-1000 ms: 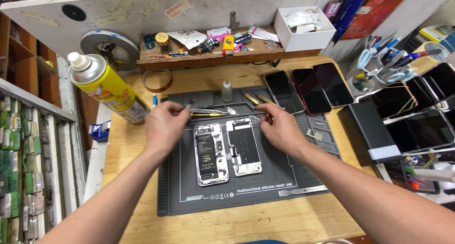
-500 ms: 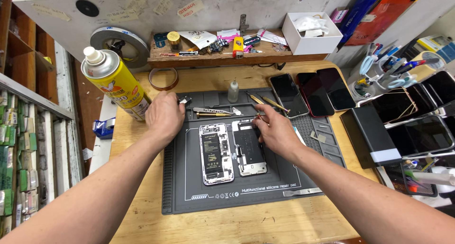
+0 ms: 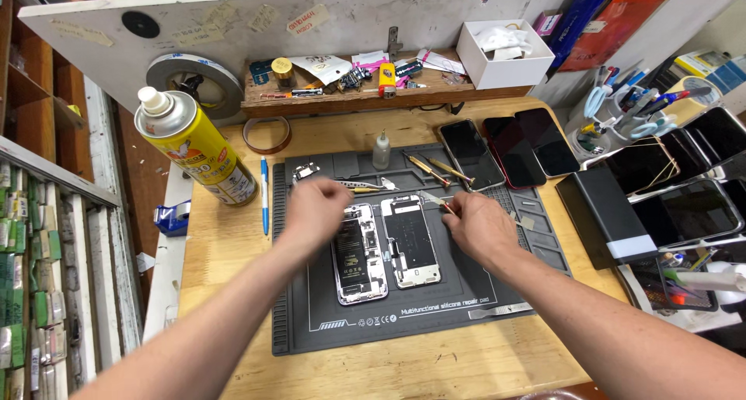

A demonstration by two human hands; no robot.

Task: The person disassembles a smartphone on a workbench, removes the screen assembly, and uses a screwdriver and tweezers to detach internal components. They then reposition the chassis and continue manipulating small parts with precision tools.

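- Hovering over the upper left part of the dark grey silicone repair mat (image 3: 311,322), the left hand (image 3: 315,209) shows only its back, blurred; its fingers curl down loosely, and whether they pinch anything cannot be told.
- The right hand (image 3: 482,227) has thumb and forefinger pressed together on thin metal tweezers (image 3: 434,201), whose tip points up and left, just above the top right corner of the phones.
- The two opened phone halves lie side by side at the mat's centre: the half with the black battery (image 3: 360,258) on the left, partly under the left hand, and the half with the dark inner panel (image 3: 410,242) touching it on the right.
- Along the mat's top edge lie a small clear squeeze bottle (image 3: 381,151), two brass-coloured hand tools (image 3: 435,168) and a row of three dark-screened phones (image 3: 509,150) that overlaps the upper right corner.
- Beyond the mat's left edge, a blue pen (image 3: 265,194) lies on bare wood, with a yellow spray can (image 3: 194,147) standing near it.
- A black rectangular box (image 3: 602,213) sits just past the mat's right edge, leaving little room there.
- Open mat remains below the phones, down to the front edge; a flat metal pry tool (image 3: 501,310) lies at the lower right.
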